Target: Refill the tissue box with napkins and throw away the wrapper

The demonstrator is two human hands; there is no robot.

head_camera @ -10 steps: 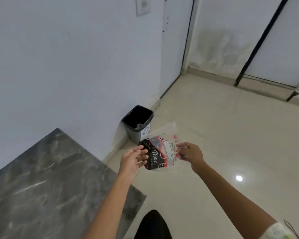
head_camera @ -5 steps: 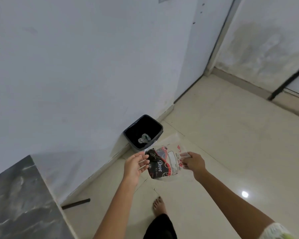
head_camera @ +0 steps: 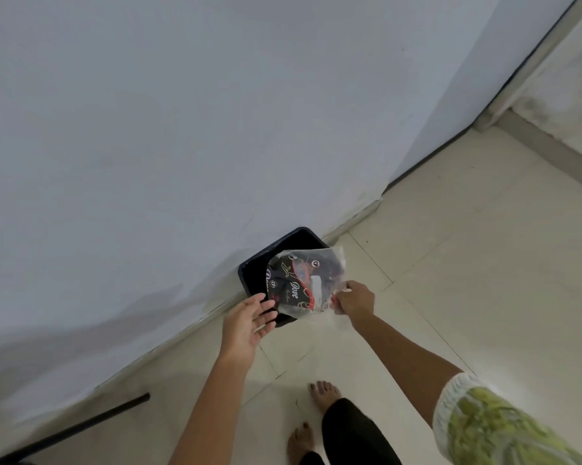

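A clear plastic wrapper (head_camera: 303, 283) with black and red print hangs over the mouth of a dark bin (head_camera: 254, 273) that stands on the floor against the wall. My right hand (head_camera: 354, 298) pinches the wrapper's right edge. My left hand (head_camera: 249, 318) is beside the wrapper's left edge with its fingers spread, and whether it touches the wrapper is unclear. The wrapper hides most of the bin's inside. No tissue box shows.
A white wall (head_camera: 182, 129) runs along the left down to a skirting. Pale floor tiles (head_camera: 467, 246) spread to the right. A dark rod (head_camera: 75, 427) lies on the floor at lower left. My bare feet (head_camera: 323, 394) stand just behind the bin.
I have walked up to the bin; the marble table top has left the view. The wrapper has moved from in front of the bin to over its mouth, and my left hand has let go.
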